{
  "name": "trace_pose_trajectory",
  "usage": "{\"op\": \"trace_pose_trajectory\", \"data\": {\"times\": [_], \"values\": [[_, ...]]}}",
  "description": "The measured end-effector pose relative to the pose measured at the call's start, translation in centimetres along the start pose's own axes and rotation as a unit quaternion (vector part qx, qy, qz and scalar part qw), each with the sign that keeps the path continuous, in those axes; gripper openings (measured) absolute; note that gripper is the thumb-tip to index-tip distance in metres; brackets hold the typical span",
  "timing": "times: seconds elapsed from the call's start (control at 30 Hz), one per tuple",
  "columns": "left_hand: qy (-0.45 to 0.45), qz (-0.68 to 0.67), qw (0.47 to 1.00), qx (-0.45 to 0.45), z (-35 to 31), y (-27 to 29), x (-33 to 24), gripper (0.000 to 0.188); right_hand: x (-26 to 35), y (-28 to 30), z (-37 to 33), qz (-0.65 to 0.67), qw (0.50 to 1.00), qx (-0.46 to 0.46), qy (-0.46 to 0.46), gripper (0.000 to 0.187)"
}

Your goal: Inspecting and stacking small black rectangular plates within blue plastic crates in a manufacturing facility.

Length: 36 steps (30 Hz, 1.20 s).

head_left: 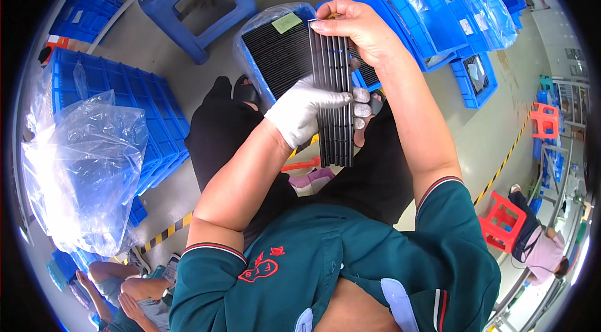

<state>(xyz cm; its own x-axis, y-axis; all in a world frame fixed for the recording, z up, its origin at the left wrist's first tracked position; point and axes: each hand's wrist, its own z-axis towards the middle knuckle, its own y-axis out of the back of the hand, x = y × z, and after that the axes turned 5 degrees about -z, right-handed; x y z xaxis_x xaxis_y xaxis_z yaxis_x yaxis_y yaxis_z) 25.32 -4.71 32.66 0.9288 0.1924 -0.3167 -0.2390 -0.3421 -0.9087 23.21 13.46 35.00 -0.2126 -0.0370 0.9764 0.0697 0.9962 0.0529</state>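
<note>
My left hand (298, 111), in a white glove, grips a row of several long thin black rods (334, 134) lying side by side. Its thumb crosses the front and its fingertips come round the right edge. The rods stand nearly upright in the picture, with lighter marks along them. At their upper end my bare right hand (360, 26) is closed, thumb and forefinger pinched at the corner of the row. A small bright tip shows beside that thumb; what it belongs to is unclear. Just behind lies a plastic-lined blue crate (249, 79) packed with similar black rods (275, 50).
A green paper slip (287, 22) rests on the crated rods. A blue stool (199, 41) stands beyond at left. Stacked blue crates (119, 84) with clear plastic (87, 175) rise on the left; more blue bins (419, 15) are at far right. Red stools (501, 222) and people sit farther off.
</note>
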Motion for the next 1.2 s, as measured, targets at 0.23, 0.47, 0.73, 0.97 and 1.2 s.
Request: {"op": "trace_pose_trajectory", "data": {"times": [0.23, 0.47, 0.73, 0.97, 1.2], "values": [[-0.004, -0.008, 1.000, 0.006, 0.0, 0.0, 0.1, 0.058, -0.1, 0.1, -0.2, -0.004, 1.000, -0.017, 0.018, 0.023], [0.001, 0.010, 1.000, 0.004, 0.0, -0.3, 0.0, 0.061, -0.2, 0.0, -0.1, -0.004, 1.000, -0.010, 0.018, 0.023], [-0.024, -0.021, 0.999, -0.008, 0.2, 0.3, 0.1, 0.054, 0.1, 0.2, 0.2, -0.032, 0.991, -0.089, 0.092, 0.027], [-0.070, -0.019, 0.994, -0.079, 0.2, 0.3, -0.6, 0.039, 2.0, -1.3, -4.3, -0.142, 0.970, -0.084, 0.179, 0.013], [-0.110, 0.005, 0.987, -0.119, 0.0, 0.6, -0.8, 0.027, 1.1, -3.4, -4.8, -0.241, 0.955, -0.034, 0.168, 0.012]]}}
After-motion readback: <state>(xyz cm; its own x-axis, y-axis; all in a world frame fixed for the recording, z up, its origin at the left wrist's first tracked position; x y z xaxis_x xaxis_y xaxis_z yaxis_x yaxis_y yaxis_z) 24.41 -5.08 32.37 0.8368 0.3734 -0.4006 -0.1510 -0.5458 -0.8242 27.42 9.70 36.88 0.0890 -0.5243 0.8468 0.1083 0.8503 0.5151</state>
